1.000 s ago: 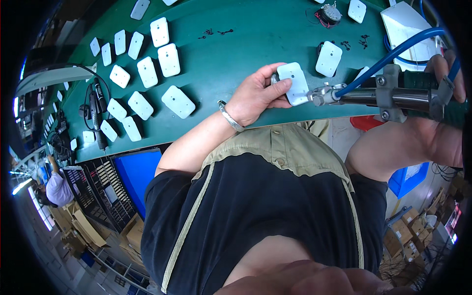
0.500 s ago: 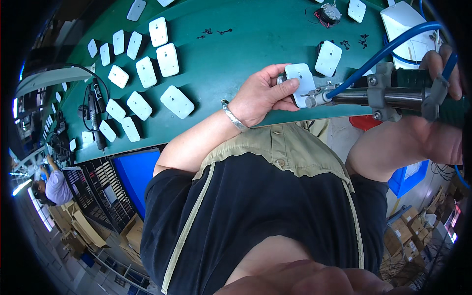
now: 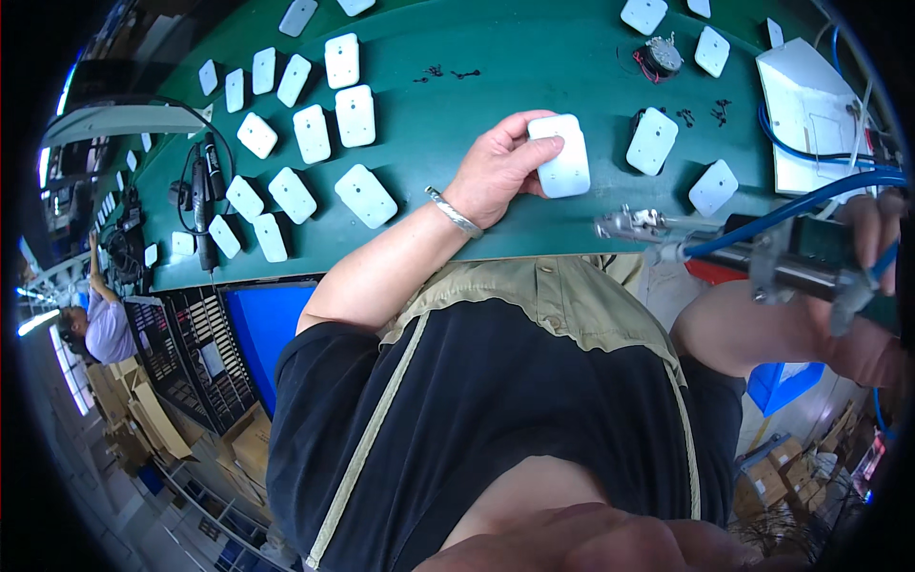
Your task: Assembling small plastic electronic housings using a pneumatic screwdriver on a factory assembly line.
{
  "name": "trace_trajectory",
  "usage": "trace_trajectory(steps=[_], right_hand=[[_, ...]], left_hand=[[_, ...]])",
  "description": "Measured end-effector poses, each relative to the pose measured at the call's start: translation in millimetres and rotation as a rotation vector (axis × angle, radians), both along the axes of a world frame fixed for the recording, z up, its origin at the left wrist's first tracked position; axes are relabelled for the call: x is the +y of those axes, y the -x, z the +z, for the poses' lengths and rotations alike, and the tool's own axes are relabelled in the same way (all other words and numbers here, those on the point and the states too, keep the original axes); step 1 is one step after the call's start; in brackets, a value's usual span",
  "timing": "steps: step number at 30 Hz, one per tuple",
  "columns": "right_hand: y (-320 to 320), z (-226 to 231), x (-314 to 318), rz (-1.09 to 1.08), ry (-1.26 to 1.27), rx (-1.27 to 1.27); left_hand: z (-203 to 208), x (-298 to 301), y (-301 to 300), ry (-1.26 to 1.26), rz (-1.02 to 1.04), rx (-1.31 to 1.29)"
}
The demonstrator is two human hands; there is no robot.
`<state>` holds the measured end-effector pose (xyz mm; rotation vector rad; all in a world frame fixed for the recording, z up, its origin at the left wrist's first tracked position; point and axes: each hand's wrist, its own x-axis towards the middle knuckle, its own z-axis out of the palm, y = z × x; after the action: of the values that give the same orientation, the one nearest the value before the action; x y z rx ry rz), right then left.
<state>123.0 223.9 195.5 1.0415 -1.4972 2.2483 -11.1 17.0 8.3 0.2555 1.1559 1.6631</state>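
My left hand (image 3: 498, 173) pinches a white rounded-rectangular plastic case (image 3: 569, 172), thumb on its face and the other fingers behind it. The case is held above the green table near its front edge. At the right, my right hand (image 3: 861, 348) is wrapped round a powered screwdriver (image 3: 796, 269) with a metal nose and a blue hose (image 3: 805, 202). The tool's tip points left, apart from the case. Part of the right hand is hidden behind the tool and by the dark picture rim. Another white case (image 3: 654, 141) lies just right of the held one.
Several similar white cases (image 3: 366, 196) lie in groups on the green table (image 3: 448, 133). Small dark screws (image 3: 436, 72) lie in clusters. A round motor-like part (image 3: 660, 59) with red wires sits at the back. Black-handled tools (image 3: 202, 205) lie left. Another person (image 3: 108, 329) is far left.
The screwdriver's tip has come away from the case, moving right and toward me with my right hand. My left hand still holds the case, now more face-up to view. The whole view has shifted slightly.
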Motion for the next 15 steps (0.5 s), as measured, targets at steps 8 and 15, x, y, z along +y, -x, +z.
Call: trace_trajectory(steps=[8, 15], right_hand=[[-3.2, -19.0, 14.1, -0.278, -0.013, 0.233], [-38.9, -19.5, -6.6, -0.822, 0.180, -0.117]], left_hand=[[28.0, 68.4, 120.3, 0.103, 0.167, 0.672], [-36.4, 123.0, 261.3, 0.957, 0.118, 1.419]])
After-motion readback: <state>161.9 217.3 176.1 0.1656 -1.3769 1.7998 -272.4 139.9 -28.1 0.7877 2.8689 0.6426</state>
